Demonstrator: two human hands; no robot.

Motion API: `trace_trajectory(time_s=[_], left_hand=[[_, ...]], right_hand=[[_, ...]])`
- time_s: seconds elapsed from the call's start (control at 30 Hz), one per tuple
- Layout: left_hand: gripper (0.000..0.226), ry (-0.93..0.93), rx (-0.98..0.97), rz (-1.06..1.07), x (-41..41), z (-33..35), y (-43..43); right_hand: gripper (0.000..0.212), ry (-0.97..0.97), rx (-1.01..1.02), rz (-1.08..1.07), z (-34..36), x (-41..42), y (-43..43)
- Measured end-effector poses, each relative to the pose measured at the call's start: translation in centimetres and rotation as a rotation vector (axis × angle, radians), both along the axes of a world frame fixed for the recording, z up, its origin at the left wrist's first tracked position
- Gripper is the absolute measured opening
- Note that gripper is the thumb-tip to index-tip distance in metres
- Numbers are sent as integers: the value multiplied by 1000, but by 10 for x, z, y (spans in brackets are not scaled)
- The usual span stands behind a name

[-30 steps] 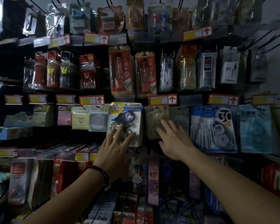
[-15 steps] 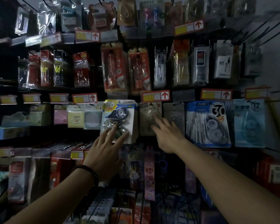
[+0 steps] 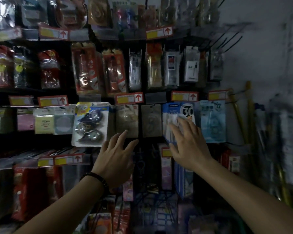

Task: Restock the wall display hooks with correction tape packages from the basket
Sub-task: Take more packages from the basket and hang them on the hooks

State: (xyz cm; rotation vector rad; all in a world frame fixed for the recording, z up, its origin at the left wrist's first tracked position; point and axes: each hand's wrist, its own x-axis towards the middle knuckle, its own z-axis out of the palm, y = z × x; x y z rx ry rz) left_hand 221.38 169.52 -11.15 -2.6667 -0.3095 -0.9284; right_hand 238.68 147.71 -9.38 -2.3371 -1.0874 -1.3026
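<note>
A white and blue correction tape package (image 3: 90,124) with three dispensers hangs on the wall display in the middle row. My left hand (image 3: 116,157), fingers spread and holding nothing, is just right of and below it, fingertips near a dim brownish package (image 3: 127,120). My right hand (image 3: 189,142) is open with its fingers laid on the blue "30" correction tape package (image 3: 178,119). A pale blue "12" package (image 3: 212,121) hangs to the right of that. The basket is not in view.
Rows of hanging stationery packs fill the wall above and below, with red and yellow price tags (image 3: 128,98) on each rail. Bare hooks (image 3: 227,34) stick out at the upper right beside a grey wall. Yellow poles (image 3: 250,125) lean at the right.
Both hands have shifted right: the left hand came off the three-dispenser package, and the right hand moved from the brownish package onto the blue "30" package. The view has panned right.
</note>
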Motion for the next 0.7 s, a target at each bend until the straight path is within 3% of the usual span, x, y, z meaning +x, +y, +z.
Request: trace_trajectory(time_s=[0.17, 0.7], left_hand=[[80, 60, 8, -22, 26, -8, -25], [78, 135, 8, -4, 74, -10, -49]], right_hand=[[83, 153, -100, -40, -9, 32, -19], [73, 296, -179, -98, 5, 77, 2]])
